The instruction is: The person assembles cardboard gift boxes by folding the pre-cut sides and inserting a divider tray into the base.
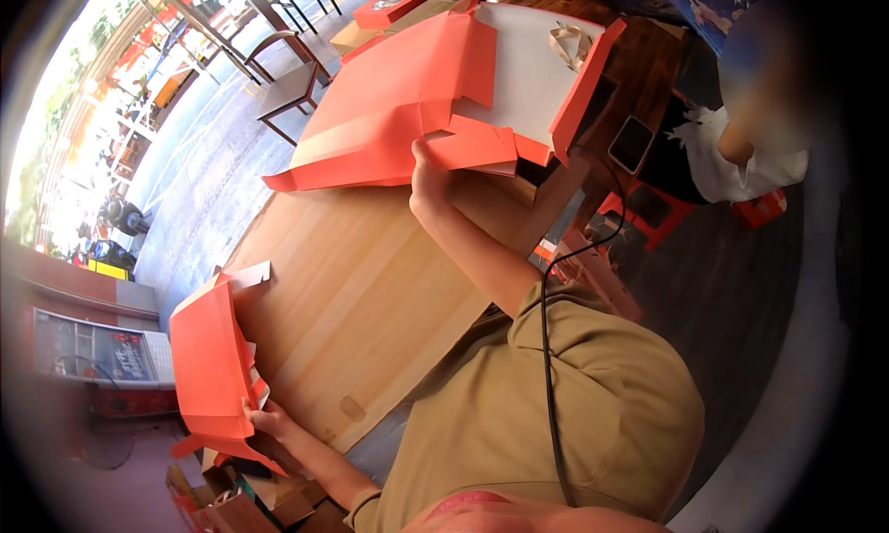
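My right hand is closed on the near edge of a large orange-red cardboard box blank, creased and partly folded. Beside its right part lies a white-faced panel with an orange-red rim and a loop of pale ribbon. At the left, my left hand pinches the edge of a smaller orange-red box piece, whose white inner flaps show along its right side. That piece stands at the left end of the wooden table. The fingertips of both hands are partly hidden by the cardboard.
Opened brown cartons sit below the table's left end. A phone lies on dark wood at right, near another person's hand and a white bag. A black cable hangs over my shirt. A chair stands beyond.
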A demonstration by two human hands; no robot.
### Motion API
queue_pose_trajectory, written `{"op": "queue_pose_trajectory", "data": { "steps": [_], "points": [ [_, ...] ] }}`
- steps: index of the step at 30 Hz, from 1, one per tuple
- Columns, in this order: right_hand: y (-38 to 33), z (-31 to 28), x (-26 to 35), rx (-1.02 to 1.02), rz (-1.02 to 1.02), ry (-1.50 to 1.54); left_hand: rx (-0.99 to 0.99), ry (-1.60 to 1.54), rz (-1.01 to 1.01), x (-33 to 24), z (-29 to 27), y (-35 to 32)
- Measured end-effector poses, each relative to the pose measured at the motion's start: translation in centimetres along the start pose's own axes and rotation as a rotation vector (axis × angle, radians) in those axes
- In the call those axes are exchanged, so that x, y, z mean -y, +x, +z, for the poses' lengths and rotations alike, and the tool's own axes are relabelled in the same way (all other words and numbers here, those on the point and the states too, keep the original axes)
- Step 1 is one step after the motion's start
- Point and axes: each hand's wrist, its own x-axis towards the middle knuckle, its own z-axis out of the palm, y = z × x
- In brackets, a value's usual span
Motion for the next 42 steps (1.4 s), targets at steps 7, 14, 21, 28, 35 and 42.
{"op": "queue_pose_trajectory", "data": {
  "steps": [7, 14, 21, 28, 35, 42],
  "points": [
    [-1.6, -0.5, 3.4, 0.045, -0.006, 0.152, -0.032, -0.035, -0.05, 0.2, -0.7, 0.9],
    [-1.5, -4.0, 4.7, 0.037, 0.12, 0.178, -0.034, 0.018, 0.002, 0.1, -1.3, 1.1],
    [-3.5, -4.7, 11.4, 0.151, 0.072, 0.25, 0.054, 0.023, 0.02, -0.5, 0.2, -0.3],
    [-2.8, -7.9, 11.9, 0.213, 0.096, 0.186, -0.009, -0.003, 0.029, 0.6, -1.9, 1.4],
    [-5.3, -13.3, 12.2, 0.241, 0.127, 0.053, 0.041, -0.09, 0.055, 0.1, -0.8, 0.8],
    [-3.0, -21.7, 9.2, 0.278, 0.098, -0.057, 0.243, 0.799, 0.611, -1.2, -2.4, -0.1]
  ]
}}
